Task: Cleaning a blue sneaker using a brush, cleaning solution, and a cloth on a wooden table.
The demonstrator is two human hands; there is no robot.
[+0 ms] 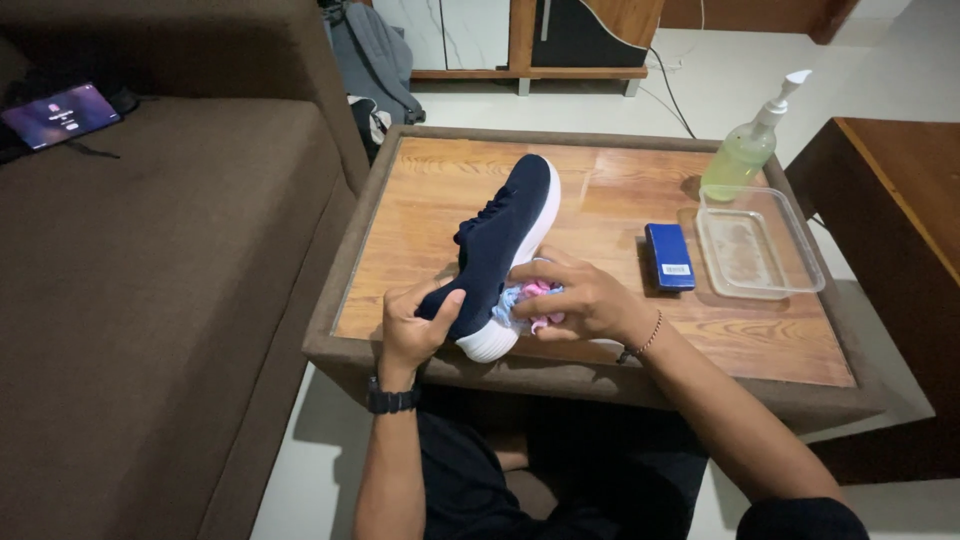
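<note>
Now left hand [415, 325] grips navy shoe [500, 240] (heel end), right hand [580, 300] clutching cloth [525, 298].

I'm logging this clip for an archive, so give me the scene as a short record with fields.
Setting: low wooden table beside a brown sofa
Left hand: grips the heel of a navy sneaker with a white sole
Right hand: presses a pink and blue cloth against the sneaker's side
On table: blue rectangular object, clear plastic tray, green pump bottle
On sofa: lit phone
</note>
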